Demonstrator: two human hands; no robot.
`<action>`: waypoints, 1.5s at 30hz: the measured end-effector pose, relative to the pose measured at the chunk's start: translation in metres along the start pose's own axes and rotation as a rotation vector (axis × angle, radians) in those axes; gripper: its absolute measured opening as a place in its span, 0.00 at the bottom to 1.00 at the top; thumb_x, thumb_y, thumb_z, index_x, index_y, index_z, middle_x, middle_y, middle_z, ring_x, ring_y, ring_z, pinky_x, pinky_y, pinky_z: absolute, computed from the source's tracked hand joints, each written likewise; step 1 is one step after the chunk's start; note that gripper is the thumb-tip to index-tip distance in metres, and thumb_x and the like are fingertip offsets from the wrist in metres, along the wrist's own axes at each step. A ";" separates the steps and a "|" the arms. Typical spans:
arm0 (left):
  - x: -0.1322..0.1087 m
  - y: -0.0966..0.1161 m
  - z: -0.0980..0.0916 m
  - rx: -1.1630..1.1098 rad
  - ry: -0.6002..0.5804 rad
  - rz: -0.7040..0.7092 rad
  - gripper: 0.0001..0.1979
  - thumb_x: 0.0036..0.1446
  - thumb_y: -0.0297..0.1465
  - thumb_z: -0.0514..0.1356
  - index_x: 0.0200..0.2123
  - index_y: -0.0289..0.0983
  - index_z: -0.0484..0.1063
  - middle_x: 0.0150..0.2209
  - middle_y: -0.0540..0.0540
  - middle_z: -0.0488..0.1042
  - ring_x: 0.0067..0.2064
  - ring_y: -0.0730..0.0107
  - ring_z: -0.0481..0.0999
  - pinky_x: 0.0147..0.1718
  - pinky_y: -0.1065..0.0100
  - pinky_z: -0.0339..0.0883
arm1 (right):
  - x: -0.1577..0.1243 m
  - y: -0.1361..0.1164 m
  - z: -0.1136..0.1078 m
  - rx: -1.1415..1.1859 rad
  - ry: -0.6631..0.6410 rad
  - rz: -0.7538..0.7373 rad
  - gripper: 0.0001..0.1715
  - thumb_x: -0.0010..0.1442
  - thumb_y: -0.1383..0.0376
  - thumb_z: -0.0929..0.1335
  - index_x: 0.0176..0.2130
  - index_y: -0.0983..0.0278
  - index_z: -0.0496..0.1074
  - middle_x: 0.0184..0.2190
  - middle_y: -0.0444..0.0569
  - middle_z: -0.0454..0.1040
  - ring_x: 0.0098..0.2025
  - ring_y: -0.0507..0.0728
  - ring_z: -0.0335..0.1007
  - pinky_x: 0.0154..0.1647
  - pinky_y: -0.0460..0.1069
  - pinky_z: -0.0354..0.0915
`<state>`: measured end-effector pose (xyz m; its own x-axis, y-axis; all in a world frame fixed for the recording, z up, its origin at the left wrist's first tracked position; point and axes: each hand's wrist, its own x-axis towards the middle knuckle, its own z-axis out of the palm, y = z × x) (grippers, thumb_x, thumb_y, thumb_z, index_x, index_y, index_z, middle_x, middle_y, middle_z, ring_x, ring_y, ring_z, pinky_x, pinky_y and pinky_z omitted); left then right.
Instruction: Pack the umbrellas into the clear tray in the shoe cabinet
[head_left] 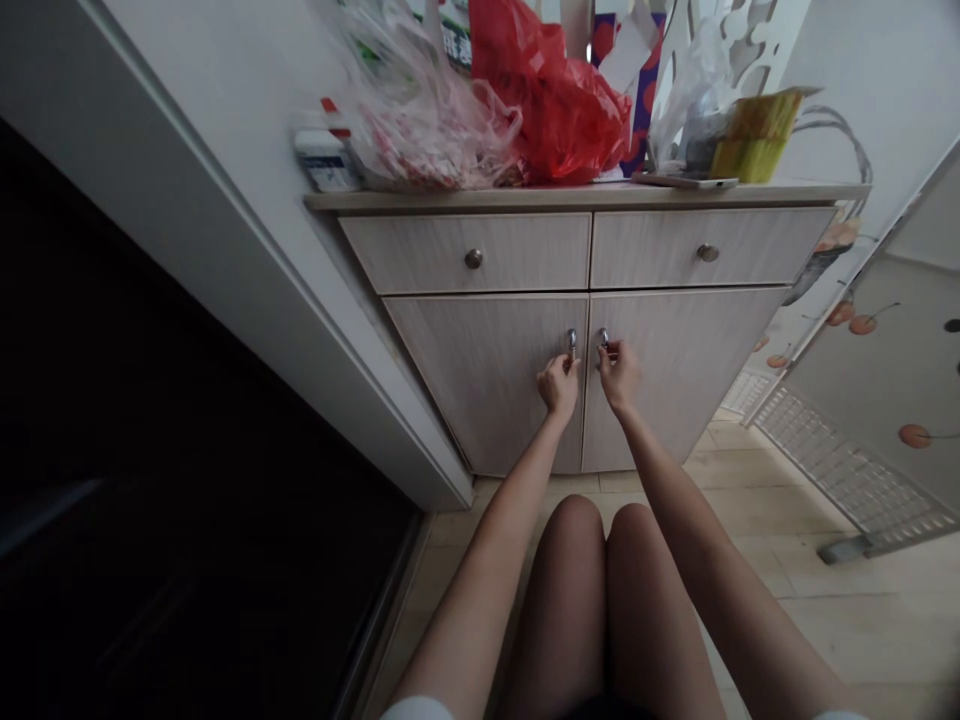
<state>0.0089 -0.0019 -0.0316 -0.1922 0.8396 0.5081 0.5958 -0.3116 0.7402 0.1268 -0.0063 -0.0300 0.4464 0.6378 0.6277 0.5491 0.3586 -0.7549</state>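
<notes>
A pale wood-grain cabinet has two lower doors, both closed. My left hand (559,382) is closed at the lower end of the metal handle (572,338) on the left door (487,360). At the right door (675,350), my right hand (619,375) grips the matching metal handle (603,336) with bent fingers. The two hands are a short way apart, one on each side of the gap between the doors. Above them are a left drawer (412,250) and a right drawer (652,255), each shut and fitted with a round knob.
On the cabinet top (420,200) stand a clear plastic bag (435,130), a red plastic bag (555,110), a white bottle (324,160), a yellow container (754,135) and a flat phone-like thing (686,181). A wall edge lies left; a cherry-patterned screen (862,400) stands right.
</notes>
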 end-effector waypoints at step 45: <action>-0.013 -0.003 -0.046 -1.054 -0.423 -0.302 0.26 0.63 0.31 0.54 0.65 0.43 0.61 0.16 0.61 0.49 0.16 0.78 0.51 0.26 0.73 0.58 | -0.008 -0.017 -0.065 0.708 -0.422 0.330 0.31 0.56 0.57 0.65 0.58 0.55 0.66 0.21 0.35 0.59 0.19 0.49 0.51 0.24 0.45 0.54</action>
<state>-0.0260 -0.0325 -0.0202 0.1776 0.9615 0.2096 -0.4072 -0.1221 0.9051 0.1595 -0.0619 -0.0097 0.1302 0.9313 0.3402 -0.1895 0.3602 -0.9134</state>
